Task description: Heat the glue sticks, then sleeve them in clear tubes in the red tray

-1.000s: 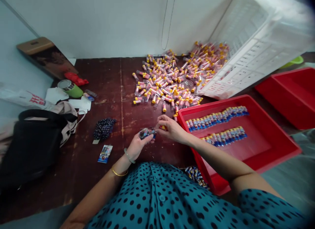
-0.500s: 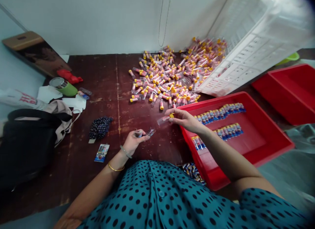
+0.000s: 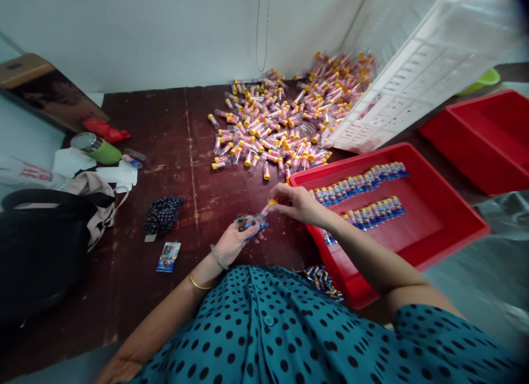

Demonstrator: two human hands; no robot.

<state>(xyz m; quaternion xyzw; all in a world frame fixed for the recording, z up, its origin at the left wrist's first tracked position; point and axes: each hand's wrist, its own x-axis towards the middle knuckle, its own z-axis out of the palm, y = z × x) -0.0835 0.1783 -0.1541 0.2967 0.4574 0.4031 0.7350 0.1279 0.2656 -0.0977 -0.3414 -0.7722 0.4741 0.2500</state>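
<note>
My left hand (image 3: pixel 232 242) is closed on a small blue printed packet (image 3: pixel 248 225) above the dark red table (image 3: pixel 152 185). My right hand (image 3: pixel 291 203) pinches the yellow-capped end of a clear tube (image 3: pixel 265 209), which tilts down and meets the packet at its lower end. Whether the tube's tip is inside the packet cannot be made out. Beyond my hands lies a pile of yellow-capped tubes (image 3: pixel 264 125). At the right, a red tray (image 3: pixel 433 224) holds rows of filled blue packets (image 3: pixel 359 183).
A white basket (image 3: pixel 397 92) leans behind the tray, beside another red tray (image 3: pixel 491 136). On the left are a black bag (image 3: pixel 41 252), a green cup (image 3: pixel 99 149), a dark cloth (image 3: pixel 163 214) and a flat packet (image 3: pixel 168 257). More packets (image 3: pixel 322 282) lie by my waist.
The tube in my right hand has moved left and down to the packet in my left hand. My left hand has shifted slightly right, and the blue packet now shows more. The view has shifted a little.
</note>
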